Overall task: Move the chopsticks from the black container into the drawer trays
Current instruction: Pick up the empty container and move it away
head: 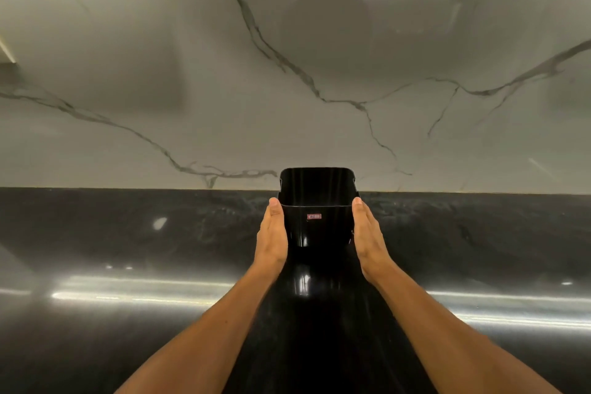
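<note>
The glossy black plastic container, square-mouthed with rounded corners, is standing on the dark polished stone countertop close to the grey-veined white marble wall, and it is being held between two bare hands. The left hand is lying flat against the container's left wall, fingers straight and together, fingertips reaching up to the rim. The right hand is mirroring it on the right wall, palm inward, fingers likewise extended rather than curled. Both forearms are stretching forward from the near edge of the view, converging on the container. Between the two palms, on the near face of the container just below the rim, a small reddish label is showing. The inside of the container is appearing dark and bare; no chopsticks are showing in it. Streaks of reflected light are lying across the countertop on either side of the wrists.
</note>
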A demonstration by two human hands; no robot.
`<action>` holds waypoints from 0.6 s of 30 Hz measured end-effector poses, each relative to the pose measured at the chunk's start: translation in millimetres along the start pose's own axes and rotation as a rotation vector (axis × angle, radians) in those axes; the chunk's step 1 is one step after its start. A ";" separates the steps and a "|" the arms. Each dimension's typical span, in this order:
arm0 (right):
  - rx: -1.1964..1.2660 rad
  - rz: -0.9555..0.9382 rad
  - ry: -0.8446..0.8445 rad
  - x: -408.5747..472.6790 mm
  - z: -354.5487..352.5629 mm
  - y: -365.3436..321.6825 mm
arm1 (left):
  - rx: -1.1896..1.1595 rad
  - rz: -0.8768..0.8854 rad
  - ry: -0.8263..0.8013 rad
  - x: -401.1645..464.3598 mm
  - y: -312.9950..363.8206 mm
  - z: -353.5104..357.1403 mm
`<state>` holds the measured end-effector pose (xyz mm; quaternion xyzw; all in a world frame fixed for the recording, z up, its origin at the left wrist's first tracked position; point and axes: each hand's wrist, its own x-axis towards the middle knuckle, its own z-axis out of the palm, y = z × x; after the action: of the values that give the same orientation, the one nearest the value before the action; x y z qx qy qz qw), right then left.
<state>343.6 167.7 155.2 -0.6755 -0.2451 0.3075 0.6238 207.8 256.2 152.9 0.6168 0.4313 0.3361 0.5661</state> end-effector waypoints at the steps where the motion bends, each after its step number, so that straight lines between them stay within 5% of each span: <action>1: 0.004 0.001 0.004 7.4 2.4 -0.9 | -0.001 0.001 -0.007 8.3 0.2 0.1; 18: 0.012 0.101 0.042 88.6 32.3 12.7 | -0.037 -0.002 -0.070 94.3 -16.2 5.5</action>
<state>380.9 252.2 131.8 -0.6894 -0.1957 0.3259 0.6166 248.2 339.8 129.1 0.6173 0.4055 0.3216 0.5925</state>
